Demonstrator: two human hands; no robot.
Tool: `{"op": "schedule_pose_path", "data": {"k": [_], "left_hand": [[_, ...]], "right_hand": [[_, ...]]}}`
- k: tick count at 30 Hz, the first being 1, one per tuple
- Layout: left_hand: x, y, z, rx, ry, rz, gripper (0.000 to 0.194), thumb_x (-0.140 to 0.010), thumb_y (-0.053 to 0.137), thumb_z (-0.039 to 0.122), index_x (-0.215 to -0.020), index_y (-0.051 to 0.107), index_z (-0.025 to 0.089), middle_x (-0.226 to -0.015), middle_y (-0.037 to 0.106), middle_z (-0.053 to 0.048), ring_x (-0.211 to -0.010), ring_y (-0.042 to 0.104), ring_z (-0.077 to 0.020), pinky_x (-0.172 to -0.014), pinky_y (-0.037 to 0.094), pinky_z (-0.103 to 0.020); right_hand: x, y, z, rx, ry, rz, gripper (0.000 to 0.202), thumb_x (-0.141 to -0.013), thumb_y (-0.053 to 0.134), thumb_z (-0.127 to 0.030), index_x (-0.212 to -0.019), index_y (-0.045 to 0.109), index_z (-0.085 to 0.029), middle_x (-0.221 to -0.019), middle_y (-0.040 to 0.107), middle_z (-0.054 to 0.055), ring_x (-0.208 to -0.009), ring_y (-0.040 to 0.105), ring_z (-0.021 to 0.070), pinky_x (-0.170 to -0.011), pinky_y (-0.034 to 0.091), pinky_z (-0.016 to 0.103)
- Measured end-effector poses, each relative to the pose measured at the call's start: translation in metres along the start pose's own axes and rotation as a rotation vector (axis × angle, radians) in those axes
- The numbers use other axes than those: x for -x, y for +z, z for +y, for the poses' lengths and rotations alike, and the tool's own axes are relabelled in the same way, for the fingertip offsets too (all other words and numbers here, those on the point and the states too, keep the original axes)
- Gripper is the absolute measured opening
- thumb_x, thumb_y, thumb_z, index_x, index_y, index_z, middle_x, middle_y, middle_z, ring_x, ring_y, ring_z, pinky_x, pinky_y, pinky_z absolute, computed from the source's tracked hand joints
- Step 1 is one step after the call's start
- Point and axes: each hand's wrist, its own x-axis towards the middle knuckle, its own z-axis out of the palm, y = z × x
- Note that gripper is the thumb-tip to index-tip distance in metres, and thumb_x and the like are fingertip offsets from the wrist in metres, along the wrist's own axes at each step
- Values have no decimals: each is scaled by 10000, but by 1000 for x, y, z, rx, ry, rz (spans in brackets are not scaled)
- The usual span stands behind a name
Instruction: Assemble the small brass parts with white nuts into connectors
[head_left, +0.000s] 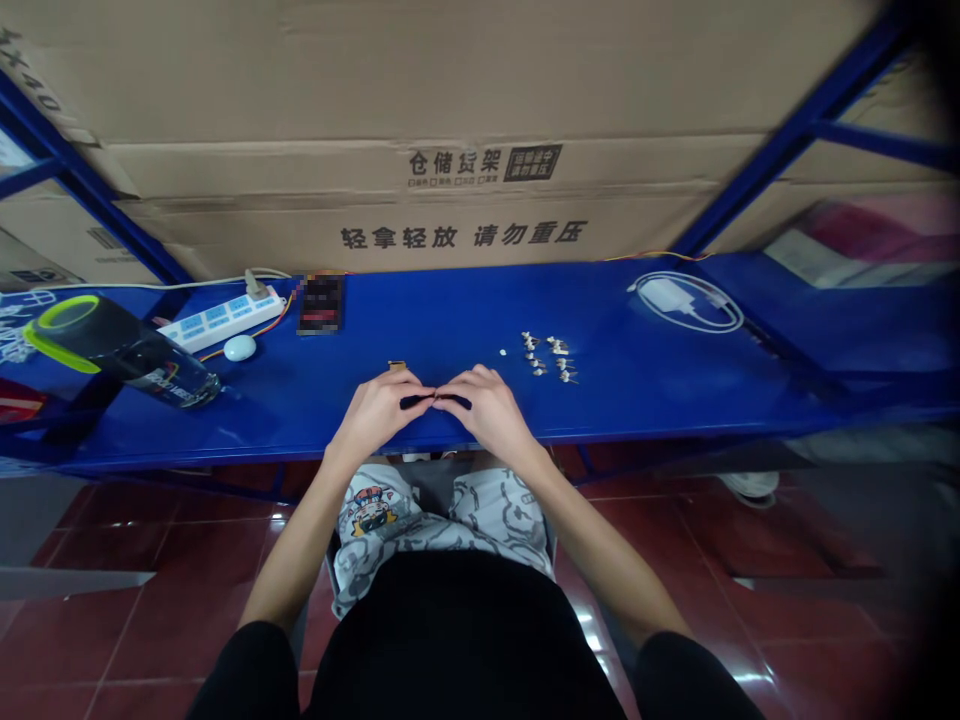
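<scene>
My left hand (382, 406) and my right hand (484, 408) meet fingertip to fingertip above the front of the blue shelf (420, 310). Thumb and fingers of each are pinched together, and a tiny dark thing shows between the tips, too small to name. Just beyond my left hand lies a small yellowish-brown piece (397, 366), partly hidden by the fingers. To the right of my right hand, several small whitish pieces with thin pins (551, 358) lie in short rows. A single white bit (502, 352) sits apart from them.
At the left a dark bottle with a lime-green lid ring (135, 350) stands near a white power strip (221, 318) and a round white object (240, 348). A dark phone-like device (320, 304) lies behind. A coiled white cable (686, 302) rests at right. Cardboard (450, 90) backs the shelf.
</scene>
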Motion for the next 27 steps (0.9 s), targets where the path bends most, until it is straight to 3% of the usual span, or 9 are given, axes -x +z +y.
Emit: {"op": "schedule_pose_path", "data": {"k": [6, 14, 18, 27], "left_hand": [[0, -1, 2, -1, -26, -15, 161, -972, 644, 317, -1019, 791, 270, -1021, 742, -12, -910, 704, -178, -776, 553, -299], [0, 0, -1, 26, 63, -9, 150, -975, 637, 270, -1004, 783, 250, -1092, 745, -5, -994, 695, -185, -872, 551, -320], [0, 1, -1, -1, 27, 0, 124, -949, 670, 269, -995, 783, 254, -1084, 738, -1, -976, 698, -183, -830, 554, -302], [-2, -1, 7, -28, -74, -3, 103, -912, 692, 277, -966, 776, 252, -1004, 724, 2, -939, 692, -179, -783, 548, -284]], "right_hand": [[-1, -3, -3, -23, -3, -11, 147, -961, 649, -349, -998, 746, -245, -960, 763, 40, -901, 603, 235, -835, 427, 376], [0, -4, -2, -6, -84, 13, 119, -953, 661, -321, -983, 721, -223, -952, 753, 39, -893, 626, 223, -824, 429, 358], [0, -3, 2, -37, -117, -3, 118, -955, 660, -314, -974, 725, -217, -972, 755, 49, -912, 645, 225, -845, 451, 371], [-3, -8, -6, -73, -32, -31, 71, -940, 643, -232, -972, 706, -235, -979, 731, 42, -923, 653, 226, -931, 459, 409]]}}
